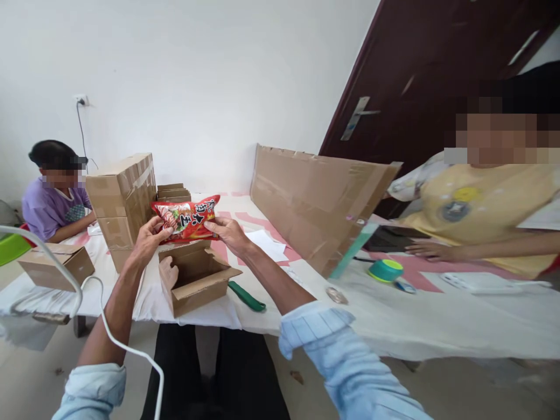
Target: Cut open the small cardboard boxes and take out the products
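Note:
A red bag of instant noodles (187, 219) with printed characters is stretched between my two hands. My left hand (151, 238) pinches its left end, and my right hand (228, 232) grips the right end. Both hold it above an open cardboard box (199, 294) whose flaps stand apart; shadow hides the bottom of its inside. Just right of that box, a green strap-like item (246, 296) lies on the white tablecloth (280, 294).
Stacked taped cartons (125, 204) stand at left, a smaller box (56, 265) beyond. A large cardboard panel (315, 198) leans at right. One person sits left, another right. A tape roll (336, 295) and green-yellow round object (385, 269) lie right. A white cable (118, 341) crosses near my left arm.

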The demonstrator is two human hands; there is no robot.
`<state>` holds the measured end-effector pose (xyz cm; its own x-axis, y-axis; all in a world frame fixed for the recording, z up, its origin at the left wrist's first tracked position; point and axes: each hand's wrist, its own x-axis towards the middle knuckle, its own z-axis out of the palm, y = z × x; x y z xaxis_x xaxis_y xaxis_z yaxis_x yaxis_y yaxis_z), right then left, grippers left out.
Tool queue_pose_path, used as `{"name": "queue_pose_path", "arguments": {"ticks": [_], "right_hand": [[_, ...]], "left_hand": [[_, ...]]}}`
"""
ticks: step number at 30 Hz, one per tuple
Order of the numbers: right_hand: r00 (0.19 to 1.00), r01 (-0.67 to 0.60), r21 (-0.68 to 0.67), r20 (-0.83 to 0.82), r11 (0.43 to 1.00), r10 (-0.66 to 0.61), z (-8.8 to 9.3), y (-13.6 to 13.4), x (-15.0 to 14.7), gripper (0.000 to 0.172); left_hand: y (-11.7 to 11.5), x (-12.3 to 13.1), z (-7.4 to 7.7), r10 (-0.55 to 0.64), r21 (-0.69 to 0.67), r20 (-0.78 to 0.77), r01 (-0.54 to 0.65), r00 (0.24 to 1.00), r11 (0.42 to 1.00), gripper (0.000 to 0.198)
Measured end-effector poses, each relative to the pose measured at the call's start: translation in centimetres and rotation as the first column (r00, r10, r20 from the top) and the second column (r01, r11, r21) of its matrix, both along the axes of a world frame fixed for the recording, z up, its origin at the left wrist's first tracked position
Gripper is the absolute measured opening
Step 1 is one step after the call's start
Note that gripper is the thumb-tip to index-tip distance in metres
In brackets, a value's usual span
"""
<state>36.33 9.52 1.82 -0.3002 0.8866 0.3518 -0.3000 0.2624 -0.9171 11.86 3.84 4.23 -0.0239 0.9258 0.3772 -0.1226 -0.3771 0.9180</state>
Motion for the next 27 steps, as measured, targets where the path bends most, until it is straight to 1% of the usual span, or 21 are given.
{"name": "queue_pose_path", "arguments": {"ticks": [2, 4, 6, 9, 13, 17, 20, 22, 24, 27], "right_hand": [[0.999, 0.009, -0.088, 0.035, 0.996, -0.006, -1.3, 1.4, -0.2, 0.060], [0.997, 0.029, -0.156, 0.072, 0.987, -0.018, -2.6, 2.5, -0.4, 0.058], [0.995, 0.044, -0.203, 0.096, 0.978, -0.025, -3.7, 3.3, -0.5, 0.055], [0.995, 0.057, -0.229, 0.097, 0.972, -0.035, -4.6, 3.9, -0.7, 0.051], [0.996, 0.053, -0.238, 0.089, 0.970, -0.033, -5.0, 4.1, -0.7, 0.045], [0.996, 0.022, -0.264, 0.092, 0.964, 0.003, -4.4, 3.9, -0.2, 0.044], [0.995, 0.038, -0.210, 0.098, 0.977, -0.018, -3.4, 4.0, 0.2, 0.050], [0.993, 0.081, -0.134, 0.099, 0.988, -0.068, -2.3, 4.2, 0.3, 0.056], [0.987, 0.137, -0.034, 0.094, 0.990, -0.133, -1.1, 4.4, 0.5, 0.060], [0.971, 0.220, 0.126, 0.064, 0.967, -0.230, 1.1, 4.6, 0.7, 0.059]], "left_hand": [[1.4, -0.4, -1.2, 0.010, -0.077, 0.005, -0.010, 1.000, 0.997, 0.063], [2.7, -0.7, -2.4, 0.025, -0.119, -0.006, -0.026, 1.000, 0.993, 0.064], [3.7, -1.0, -3.2, 0.038, -0.153, -0.022, -0.041, 0.999, 0.987, 0.063], [4.6, -1.3, -3.8, 0.055, -0.197, -0.046, -0.063, 0.997, 0.978, 0.061], [5.1, -1.7, -4.0, 0.071, -0.221, -0.065, -0.084, 0.995, 0.972, 0.060], [5.1, -1.6, -3.9, 0.070, -0.200, -0.069, -0.082, 0.995, 0.976, 0.059], [5.1, -1.3, -3.2, 0.058, -0.129, -0.055, -0.065, 0.997, 0.989, 0.058], [5.1, -1.2, -2.4, 0.047, -0.062, -0.043, -0.049, 0.998, 0.997, 0.057], [5.0, -1.0, -1.3, 0.035, 0.002, -0.039, -0.035, 0.999, 0.999, 0.057], [4.7, -1.0, 0.8, 0.011, 0.094, -0.056, -0.006, 0.998, 0.996, 0.061]]}}
